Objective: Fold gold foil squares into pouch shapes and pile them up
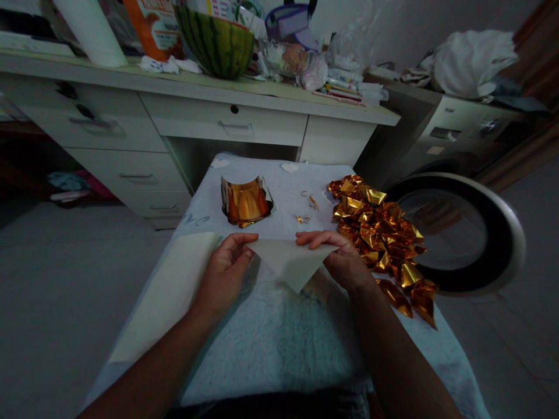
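Observation:
A pale sheet of paper folded to a triangle [294,262] is stretched between my two hands, its point hanging toward me. My left hand [227,270] pinches its left corner between thumb and fingers. At the other corner, my right hand [343,256] grips the paper, fingers lying along the top edge and thumb hidden beneath. Beyond the left hand stands a curved stack of shiny gold foil sheets [247,201]. A heap of folded gold foil pieces [379,233] lies right of my right hand. Left of my left hand rests a pale paper stack [170,291].
A light blue cloth [262,349] covers the table. Small curled scraps [312,202] lie near its far side. Behind is a white desk [227,119] with drawers, bearing a cut watermelon [213,43] and clutter. The round door [454,233] of a washing machine stands open at right.

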The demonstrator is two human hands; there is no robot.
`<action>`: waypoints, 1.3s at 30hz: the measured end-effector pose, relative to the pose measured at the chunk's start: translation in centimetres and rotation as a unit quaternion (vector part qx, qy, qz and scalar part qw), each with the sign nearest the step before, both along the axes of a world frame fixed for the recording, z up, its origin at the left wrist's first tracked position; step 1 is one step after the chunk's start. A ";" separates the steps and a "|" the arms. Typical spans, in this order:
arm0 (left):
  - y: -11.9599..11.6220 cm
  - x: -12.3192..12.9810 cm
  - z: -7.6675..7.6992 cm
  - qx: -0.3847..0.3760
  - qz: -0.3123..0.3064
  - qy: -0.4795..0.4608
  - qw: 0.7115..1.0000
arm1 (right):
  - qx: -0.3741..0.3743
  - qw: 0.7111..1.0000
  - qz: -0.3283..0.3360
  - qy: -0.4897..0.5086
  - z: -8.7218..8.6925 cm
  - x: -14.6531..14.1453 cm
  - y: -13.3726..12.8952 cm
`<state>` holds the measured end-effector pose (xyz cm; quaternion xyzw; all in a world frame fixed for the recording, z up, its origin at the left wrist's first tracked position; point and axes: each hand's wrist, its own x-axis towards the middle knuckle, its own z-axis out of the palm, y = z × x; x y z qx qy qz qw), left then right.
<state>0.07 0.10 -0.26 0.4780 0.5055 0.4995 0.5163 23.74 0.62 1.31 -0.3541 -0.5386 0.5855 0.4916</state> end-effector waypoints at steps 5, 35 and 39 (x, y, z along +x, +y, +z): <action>-0.1 -0.1 -0.3 -0.004 -0.036 -0.070 0.997 | 0.069 0.989 0.123 -0.054 0.7 0.8 -0.2; 0.4 -0.7 -2.4 0.033 -0.028 0.145 0.988 | -0.033 0.962 0.174 -0.209 -0.6 -0.8 -0.7; 0.2 -0.5 -1.5 -0.033 -0.037 0.102 0.994 | 0.002 0.963 0.066 -0.261 -1.5 -1.5 -0.4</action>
